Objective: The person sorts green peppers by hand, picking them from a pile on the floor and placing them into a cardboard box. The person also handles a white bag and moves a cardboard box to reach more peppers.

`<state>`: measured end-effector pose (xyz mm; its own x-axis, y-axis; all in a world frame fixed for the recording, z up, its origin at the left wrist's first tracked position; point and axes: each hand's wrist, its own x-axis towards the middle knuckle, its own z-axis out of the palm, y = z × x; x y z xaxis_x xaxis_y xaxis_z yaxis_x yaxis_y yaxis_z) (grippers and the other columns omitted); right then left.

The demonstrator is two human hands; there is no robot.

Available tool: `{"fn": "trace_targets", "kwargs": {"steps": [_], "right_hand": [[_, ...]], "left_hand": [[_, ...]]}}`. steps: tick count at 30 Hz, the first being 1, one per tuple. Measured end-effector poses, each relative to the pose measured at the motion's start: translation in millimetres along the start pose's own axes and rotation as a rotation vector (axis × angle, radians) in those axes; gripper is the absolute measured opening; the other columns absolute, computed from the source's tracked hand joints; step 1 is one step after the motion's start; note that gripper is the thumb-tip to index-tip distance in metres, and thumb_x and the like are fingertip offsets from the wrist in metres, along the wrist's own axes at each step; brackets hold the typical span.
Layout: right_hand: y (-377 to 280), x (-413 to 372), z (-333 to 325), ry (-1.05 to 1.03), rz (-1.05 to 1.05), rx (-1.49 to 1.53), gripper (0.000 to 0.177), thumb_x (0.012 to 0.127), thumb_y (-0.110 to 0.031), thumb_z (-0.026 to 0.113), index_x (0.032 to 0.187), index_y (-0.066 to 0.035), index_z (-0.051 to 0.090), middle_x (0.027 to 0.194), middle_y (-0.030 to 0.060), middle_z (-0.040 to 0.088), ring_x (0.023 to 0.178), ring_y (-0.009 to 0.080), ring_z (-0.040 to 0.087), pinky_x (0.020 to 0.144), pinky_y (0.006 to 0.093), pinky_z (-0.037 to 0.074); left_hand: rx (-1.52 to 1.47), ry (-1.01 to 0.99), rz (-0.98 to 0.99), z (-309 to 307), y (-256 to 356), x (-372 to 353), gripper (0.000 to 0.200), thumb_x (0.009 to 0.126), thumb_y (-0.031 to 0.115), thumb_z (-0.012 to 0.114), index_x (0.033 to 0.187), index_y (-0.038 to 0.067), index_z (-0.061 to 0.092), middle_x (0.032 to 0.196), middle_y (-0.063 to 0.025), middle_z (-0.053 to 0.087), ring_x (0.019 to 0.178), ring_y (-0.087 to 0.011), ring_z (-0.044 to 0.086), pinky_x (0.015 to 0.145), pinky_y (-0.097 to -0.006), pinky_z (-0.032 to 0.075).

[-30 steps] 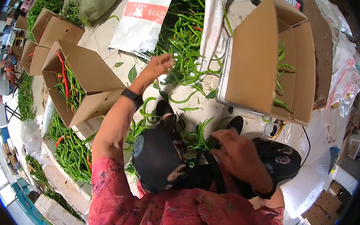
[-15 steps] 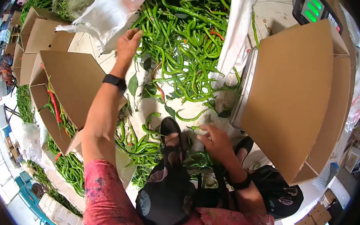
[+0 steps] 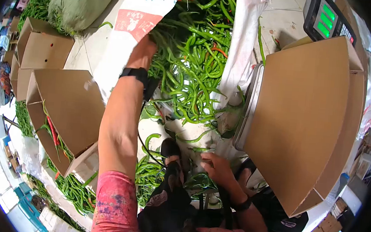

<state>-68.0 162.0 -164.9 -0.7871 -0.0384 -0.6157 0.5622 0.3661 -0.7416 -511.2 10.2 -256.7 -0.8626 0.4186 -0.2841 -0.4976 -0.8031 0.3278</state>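
Observation:
My left hand [image 3: 143,54] reaches into the far pile of green chili peppers [image 3: 196,88], beside the printed flap of a white woven sack [image 3: 134,24]. Its fingers are smeared by motion and partly lost among the chilies, so what they hold, if anything, does not show. Nearer to me, my right hand [image 3: 217,167] hovers above the floor with loosely bent fingers, slightly apart, and nothing visible in them. A single green chili [image 3: 200,150] lies just past its fingertips. More green chilies [image 3: 150,174] are heaped by my left foot.
A large open cardboard box [image 3: 298,116] rests on a scale at right, with a lit green display [image 3: 326,20] behind it. At left stands another open box [image 3: 66,106] with red and green chilies inside. A stuffed green sack [image 3: 87,3] lies at the back left.
My left hand has moved farther forward and slightly right into the chilies. The sack flap now spreads beside it, showing print. My right hand's fingers have curled in somewhat; my view has shifted.

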Motion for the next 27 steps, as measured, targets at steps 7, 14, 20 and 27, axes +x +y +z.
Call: {"fn": "trace_targets", "kwargs": {"steps": [7, 14, 20, 27], "right_hand": [[4.9, 6.9, 8.6, -0.012, 0.019, -0.005, 0.033, 0.087, -0.019, 0.065, 0.115, -0.002, 0.060, 0.101, 0.0190, 0.068, 0.090, 0.0310, 0.068, 0.077, 0.0372, 0.052], [16.7, 15.2, 10.5, 0.069, -0.057, 0.186, 0.025, 0.087, -0.014, 0.064, 0.110, -0.004, 0.060, 0.095, 0.0193, 0.068, 0.087, 0.0342, 0.067, 0.074, 0.0409, 0.052], [13.1, 21.2, 12.1, 0.113, -0.087, 0.089, 0.023, 0.086, -0.014, 0.065, 0.106, -0.004, 0.061, 0.088, 0.0167, 0.068, 0.083, 0.0346, 0.067, 0.071, 0.0411, 0.052], [8.0, 8.8, 6.3, 0.141, -0.091, 0.037, 0.023, 0.084, -0.016, 0.065, 0.104, -0.004, 0.061, 0.090, 0.0172, 0.068, 0.084, 0.0366, 0.066, 0.072, 0.0432, 0.052]], "left_hand": [[0.649, 0.400, 0.156, -14.5, -4.7, 15.6, 0.023, 0.087, 0.011, 0.061, 0.108, 0.002, 0.058, 0.091, -0.0122, 0.065, 0.072, -0.0254, 0.064, 0.058, -0.0386, 0.056], [0.796, 0.522, 0.001, 8.1, -23.9, -17.1, 0.008, 0.087, 0.008, 0.056, 0.093, 0.003, 0.056, 0.078, -0.0096, 0.061, 0.058, -0.0202, 0.060, 0.046, -0.0314, 0.051], [0.572, 0.532, -0.340, 46.4, -60.1, -167.1, 0.024, 0.083, 0.004, 0.058, 0.106, 0.002, 0.052, 0.089, -0.0102, 0.059, 0.058, -0.0159, 0.056, 0.044, -0.0228, 0.047], [0.666, 0.400, -0.362, 51.6, -109.0, -254.0, 0.042, 0.084, 0.000, 0.062, 0.124, 0.003, 0.048, 0.100, -0.0120, 0.064, 0.080, -0.0218, 0.065, 0.067, -0.0332, 0.057]]}}
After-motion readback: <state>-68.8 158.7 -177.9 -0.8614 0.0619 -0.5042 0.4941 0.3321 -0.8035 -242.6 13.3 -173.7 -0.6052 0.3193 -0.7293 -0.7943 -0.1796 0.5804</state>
